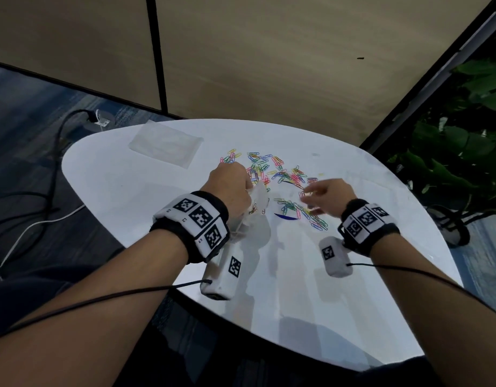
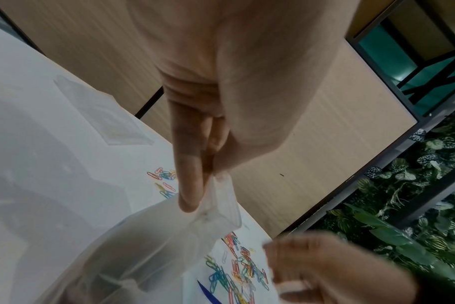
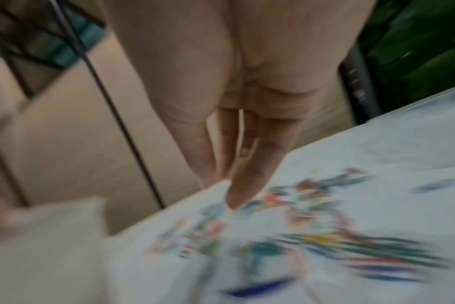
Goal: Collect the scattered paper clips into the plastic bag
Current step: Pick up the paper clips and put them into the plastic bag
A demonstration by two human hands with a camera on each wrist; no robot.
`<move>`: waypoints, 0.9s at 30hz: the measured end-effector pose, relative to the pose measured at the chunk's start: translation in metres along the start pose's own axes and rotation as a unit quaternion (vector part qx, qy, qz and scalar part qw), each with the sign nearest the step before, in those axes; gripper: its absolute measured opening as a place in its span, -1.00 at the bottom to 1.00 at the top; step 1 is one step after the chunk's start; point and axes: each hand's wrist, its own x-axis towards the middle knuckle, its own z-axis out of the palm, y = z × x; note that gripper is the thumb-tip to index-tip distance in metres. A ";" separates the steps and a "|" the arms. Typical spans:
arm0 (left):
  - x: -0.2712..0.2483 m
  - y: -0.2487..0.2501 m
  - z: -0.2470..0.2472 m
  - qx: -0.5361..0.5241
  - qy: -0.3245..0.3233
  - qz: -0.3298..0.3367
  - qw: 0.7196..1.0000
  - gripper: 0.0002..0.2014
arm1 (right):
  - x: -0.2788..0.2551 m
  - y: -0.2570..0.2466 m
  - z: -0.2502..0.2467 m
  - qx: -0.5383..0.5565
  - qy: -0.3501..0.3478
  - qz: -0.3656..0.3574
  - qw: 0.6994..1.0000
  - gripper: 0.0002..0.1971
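Up close, the left hand (image 1: 232, 188) pinches the rim of a clear plastic bag (image 1: 251, 216), thumb against the fingers (image 2: 190, 185) with the thin film caught between them, so the bag hangs from that grip and drapes down toward the white table (image 1: 146, 196). From the head camera a few clips show through the film near the hand, though how many lie inside cannot be told. Beside it, the right hand (image 1: 326, 195) hovers low over the scattered paper clips (image 1: 272, 170), its fingers (image 3: 243, 185) extended and loosely spread, grasping nothing that can be made out; the right wrist view is heavily smeared, so whether a fingertip actually touches a clip cannot be told. Most of the clips, in red, blue, green, yellow and pink, lie in a loose heap between and beyond the two hands, and a second cluster (image 1: 305, 213) sits nearer the right wrist. A dark blue sliver (image 1: 284, 217) lies on the table just beside that nearer cluster; what it is cannot be told. Toward the far left part of the table, well apart from the clips, a flat clear sheet or second bag (image 1: 165, 143) lies spread on the surface. Both wrists wear black bands with white marker patches (image 1: 199, 216), and a thin black cable (image 1: 101, 298) runs back along each forearm. Off the table's left edge, black and white cords (image 1: 45, 191) trail over the blue carpet, and green leafy plants (image 1: 465, 135) stand to the right behind a dark frame.
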 end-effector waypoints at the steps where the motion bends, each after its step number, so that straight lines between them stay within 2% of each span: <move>1: 0.000 -0.001 -0.001 0.000 0.001 -0.001 1.000 -0.70 | 0.008 0.023 -0.003 -0.057 -0.007 0.071 0.996 -0.39; 3: -0.001 -0.002 -0.003 0.007 0.003 -0.002 1.000 -0.72 | 0.016 0.058 -0.002 -0.127 -0.050 0.162 0.977 -0.03; 5: -0.001 -0.005 -0.004 0.012 0.005 0.002 1.000 -0.72 | 0.021 0.076 0.007 -0.237 -0.063 0.145 0.959 0.11; 7: -0.001 -0.009 -0.007 0.008 0.008 0.000 1.000 -0.72 | 0.025 0.074 0.018 -0.300 -0.026 0.085 0.950 0.03; 9: -0.001 -0.012 -0.009 0.007 0.013 -0.004 1.000 -0.73 | 0.029 0.063 0.033 -0.273 0.009 0.038 0.961 -0.10; 11: -0.001 -0.015 -0.011 0.005 0.014 -0.008 1.000 -0.73 | 0.036 0.050 0.050 -0.238 0.030 0.019 0.971 -0.09; 13: -0.001 -0.017 -0.012 0.004 0.015 -0.008 1.000 -0.73 | 0.044 0.040 0.066 -0.251 0.033 0.001 0.967 -0.12; 15: 0.000 -0.020 -0.013 0.004 0.016 -0.009 1.000 -0.73 | 0.049 0.033 0.080 -0.294 0.026 -0.016 0.955 -0.29; 19: 0.000 -0.022 -0.014 0.008 0.015 -0.008 1.000 -0.72 | 0.050 0.019 0.090 -0.409 0.031 -0.069 0.910 -0.67; 22: -0.001 -0.023 -0.014 0.013 0.015 -0.004 1.000 -0.71 | 0.049 0.013 0.091 -0.413 0.045 -0.071 0.907 -0.75; 27: -0.002 -0.022 -0.014 0.020 0.014 -0.007 1.000 -0.72 | 0.053 0.016 0.071 -0.331 0.050 0.006 0.942 -0.81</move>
